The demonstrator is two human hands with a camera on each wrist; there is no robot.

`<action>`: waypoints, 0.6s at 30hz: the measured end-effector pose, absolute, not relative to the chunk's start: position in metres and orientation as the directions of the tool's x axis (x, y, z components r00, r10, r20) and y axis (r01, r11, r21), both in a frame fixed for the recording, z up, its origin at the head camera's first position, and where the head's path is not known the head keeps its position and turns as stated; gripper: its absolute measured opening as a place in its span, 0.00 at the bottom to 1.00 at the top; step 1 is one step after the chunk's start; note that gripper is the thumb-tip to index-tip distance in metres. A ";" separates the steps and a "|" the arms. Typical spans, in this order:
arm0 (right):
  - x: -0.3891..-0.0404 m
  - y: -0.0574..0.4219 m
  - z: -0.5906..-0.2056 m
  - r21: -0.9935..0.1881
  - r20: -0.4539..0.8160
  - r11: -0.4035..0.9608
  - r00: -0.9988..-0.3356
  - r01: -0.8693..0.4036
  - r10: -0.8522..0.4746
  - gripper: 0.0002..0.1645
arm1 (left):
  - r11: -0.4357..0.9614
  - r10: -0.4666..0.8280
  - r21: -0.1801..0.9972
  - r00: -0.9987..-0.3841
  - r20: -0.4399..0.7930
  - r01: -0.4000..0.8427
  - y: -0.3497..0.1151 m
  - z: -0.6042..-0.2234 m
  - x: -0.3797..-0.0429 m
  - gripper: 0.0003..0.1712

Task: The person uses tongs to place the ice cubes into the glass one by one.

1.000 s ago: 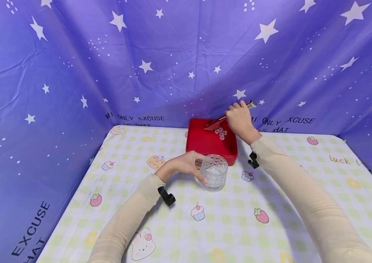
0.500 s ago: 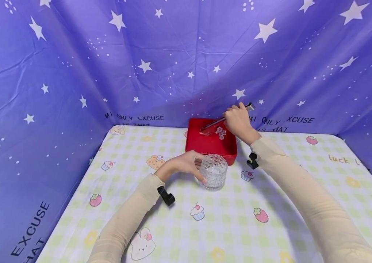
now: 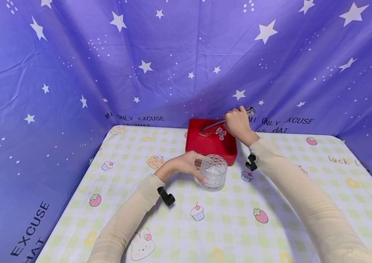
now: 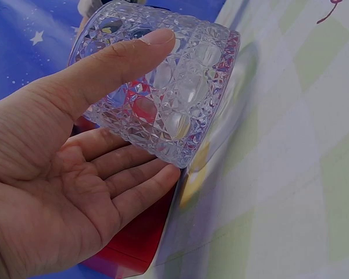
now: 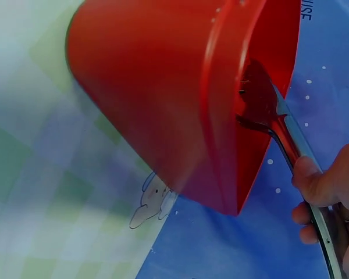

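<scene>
In the head view my left hand steadies a clear cut-pattern glass standing upright on the table. The left wrist view has the thumb on one side of the glass and the fingers at the other. My right hand grips metal tongs partway along their arms. The tong ends reach down into a red square box behind the glass. Small clear pieces lie clustered inside the box, just right of the tong heads. In the right wrist view the box wall hides those pieces.
The table wears a checked cloth printed with cupcakes and strawberries. A blue star-patterned curtain rises right behind the box and along both sides. The box's front wall stands close behind the glass.
My right hand has dropped slightly, and the tong ends have shifted left and lower inside the box. My left hand, the glass and the clear pieces stay in place.
</scene>
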State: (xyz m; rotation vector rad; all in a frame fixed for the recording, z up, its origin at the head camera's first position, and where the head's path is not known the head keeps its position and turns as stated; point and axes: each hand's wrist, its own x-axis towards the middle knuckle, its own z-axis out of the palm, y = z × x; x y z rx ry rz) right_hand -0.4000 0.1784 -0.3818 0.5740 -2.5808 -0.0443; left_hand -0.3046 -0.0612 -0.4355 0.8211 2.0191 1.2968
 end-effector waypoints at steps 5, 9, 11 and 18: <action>-0.399 0.181 -0.384 0.118 0.442 0.917 -0.807 -0.381 -0.392 0.07 | 0.338 0.759 0.923 -0.633 -0.153 0.182 -0.062 -0.435 -0.304 0.45; -0.396 0.183 -0.385 0.110 0.461 0.917 -0.798 -0.384 -0.389 0.09 | 0.318 0.768 0.932 -0.625 -0.144 0.175 -0.062 -0.436 -0.304 0.45; -0.396 0.184 -0.383 0.097 0.473 0.918 -0.794 -0.383 -0.381 0.09 | 0.315 0.768 0.933 -0.624 -0.143 0.174 -0.062 -0.436 -0.304 0.44; -0.390 0.193 -0.371 0.007 0.506 0.930 -0.801 -0.367 -0.320 0.11 | 0.319 0.768 0.931 -0.624 -0.144 0.177 -0.062 -0.437 -0.305 0.42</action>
